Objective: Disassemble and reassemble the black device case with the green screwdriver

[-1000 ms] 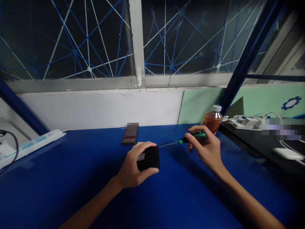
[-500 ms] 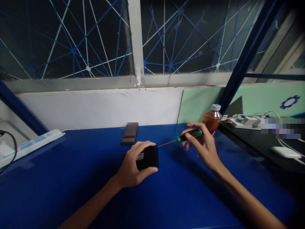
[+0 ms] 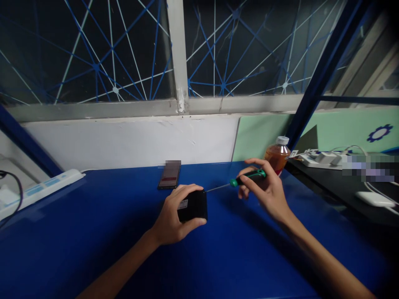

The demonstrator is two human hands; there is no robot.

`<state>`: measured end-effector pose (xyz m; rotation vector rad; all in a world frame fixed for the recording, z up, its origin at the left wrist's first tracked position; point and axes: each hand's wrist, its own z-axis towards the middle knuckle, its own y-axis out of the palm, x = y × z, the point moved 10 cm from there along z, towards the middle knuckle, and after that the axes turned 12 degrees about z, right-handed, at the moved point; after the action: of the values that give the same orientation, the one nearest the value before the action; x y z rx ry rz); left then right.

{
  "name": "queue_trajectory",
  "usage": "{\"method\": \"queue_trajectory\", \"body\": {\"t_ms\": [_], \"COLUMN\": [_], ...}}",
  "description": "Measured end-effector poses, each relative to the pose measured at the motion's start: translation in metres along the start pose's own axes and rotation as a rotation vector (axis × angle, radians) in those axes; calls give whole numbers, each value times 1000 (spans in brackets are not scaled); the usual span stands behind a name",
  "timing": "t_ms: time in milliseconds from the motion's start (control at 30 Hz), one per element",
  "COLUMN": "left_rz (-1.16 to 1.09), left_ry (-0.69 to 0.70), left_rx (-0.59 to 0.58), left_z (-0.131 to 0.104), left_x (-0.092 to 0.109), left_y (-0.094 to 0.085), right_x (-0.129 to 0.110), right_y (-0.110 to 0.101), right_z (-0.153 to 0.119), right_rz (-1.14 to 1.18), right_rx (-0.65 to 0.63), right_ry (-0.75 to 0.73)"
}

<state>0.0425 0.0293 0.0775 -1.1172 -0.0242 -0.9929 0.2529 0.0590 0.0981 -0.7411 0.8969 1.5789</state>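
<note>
My left hand [image 3: 174, 218] grips a black box-like object [image 3: 195, 206] by its upper and lower edges, and a small pale label shows on its left part. In my right hand [image 3: 268, 189] is a screwdriver [image 3: 233, 182] with a black and green handle, held between thumb and fingers. Its thin shaft points left, and the tip meets the upper right corner of the black object. Behind my left hand a dark phone [image 3: 170, 175] lies on the blue table [image 3: 218, 265].
A bottle of amber drink [image 3: 277, 154] stands just behind my right hand. On the left is a white power strip [image 3: 46, 187] with a black cable. A black surface [image 3: 324, 182] at the right bears another power strip [image 3: 324, 160], cables and a white adapter [image 3: 374, 199].
The fingers and thumb of my right hand have shifted slightly round the screwdriver handle, which has turned a little. My left hand and the black object have stayed in place.
</note>
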Motion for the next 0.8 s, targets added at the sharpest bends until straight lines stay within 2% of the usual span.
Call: {"method": "queue_trajectory", "body": {"t_ms": [167,233,367,567,733,800], "left_rz": [4,-9,-34,-18,-14,-20], "left_ry": [4,3,-8,3,-6,-18], "left_rx": [-1,1,-1,15,10,3], "left_z": [1,1,2,2,1,1], "left_x": [1,1,0,0,0,-1], "left_y": [1,0,-1,-4,-2,-1], "right_x": [-8,-7,-2,-2,2,1], "right_y": [-12,-9,4,-8,1,2], "right_z": [-4,-4,-2,-3,0,1], "right_rz": [-252,-225,-16,-125,-15,-22], "right_rx": [140,110,-11,97,-19,-24], "right_ry": [-84,-80,-16,-19,16,20]}}
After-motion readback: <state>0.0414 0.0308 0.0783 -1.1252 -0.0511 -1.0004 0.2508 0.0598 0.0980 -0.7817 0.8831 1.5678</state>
